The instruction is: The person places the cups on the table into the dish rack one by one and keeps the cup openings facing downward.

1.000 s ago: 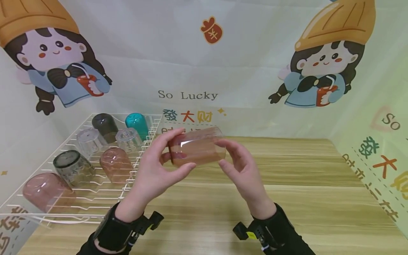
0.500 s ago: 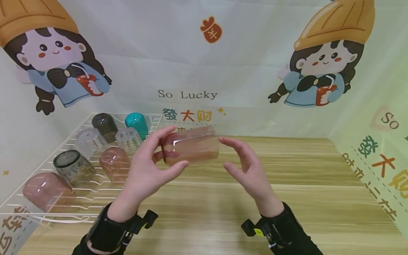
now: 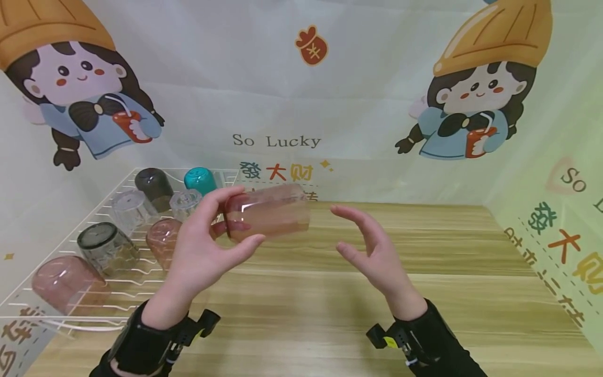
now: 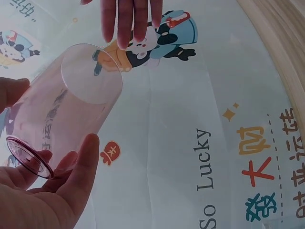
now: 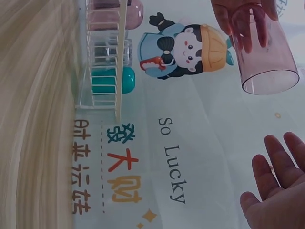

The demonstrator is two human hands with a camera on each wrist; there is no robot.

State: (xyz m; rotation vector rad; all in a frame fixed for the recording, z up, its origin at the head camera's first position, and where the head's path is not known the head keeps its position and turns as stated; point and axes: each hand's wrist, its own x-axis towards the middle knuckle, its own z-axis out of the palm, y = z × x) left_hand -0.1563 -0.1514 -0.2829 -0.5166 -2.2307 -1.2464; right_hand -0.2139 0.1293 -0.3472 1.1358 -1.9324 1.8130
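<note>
A clear pink drinking glass (image 3: 273, 212) is held sideways above the table by my left hand (image 3: 202, 246), thumb and fingers round its base end. The glass's open rim (image 5: 270, 82) faces right, toward my right hand (image 3: 372, 256). That hand hovers apart from the glass, its fingers loosely spread with nothing in them. In the left wrist view the glass (image 4: 71, 90) tilts across the left side, with the right hand's fingers (image 4: 125, 24) above it.
At left stands a white wire rack (image 3: 141, 283) with several upturned glasses, among them a teal glass (image 3: 200, 179), a dark grey glass (image 3: 154, 186) and a pink glass (image 3: 66, 283). The wooden table (image 3: 330, 314) meets a printed cloth backdrop (image 3: 367, 115) behind and at the right.
My right hand has let go of the glass and drawn back to the right. The left hand has carried the glass leftward, toward the rack.
</note>
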